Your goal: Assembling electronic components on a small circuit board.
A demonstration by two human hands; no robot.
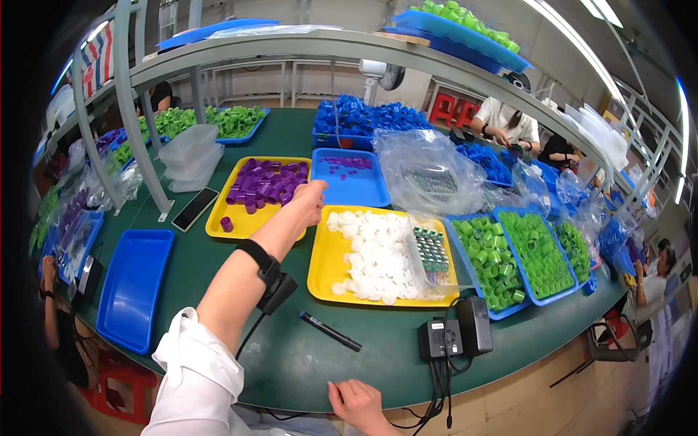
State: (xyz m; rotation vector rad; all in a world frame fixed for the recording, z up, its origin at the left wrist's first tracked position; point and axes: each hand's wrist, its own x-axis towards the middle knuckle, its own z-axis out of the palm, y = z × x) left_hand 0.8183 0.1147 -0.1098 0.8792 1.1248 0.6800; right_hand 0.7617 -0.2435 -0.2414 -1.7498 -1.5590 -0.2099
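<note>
My left hand (311,202) reaches out over the gap between a yellow tray (218,211) of purple plastic caps (267,182) and a blue tray (356,190) with small purple pieces (347,164). Its fingers are curled together; whatever is in them is hidden. A black strap with a small device (270,280) circles that wrist. Down at the table's near edge, my right hand (358,404) rests with its fingers curled and nothing visible in them. Nearest to it lies a black marker pen (331,331). Another yellow tray (320,270) carries white round plastic parts (374,254) and green circuit boards (430,249) in clear plastic.
Blue trays of green parts (534,254) stand at right, beside black boxes with cables (440,339). A bare blue tray (134,291), a phone (195,209) and clear containers (190,156) are at left. A metal shelf (305,45) spans the back. Co-workers sit around.
</note>
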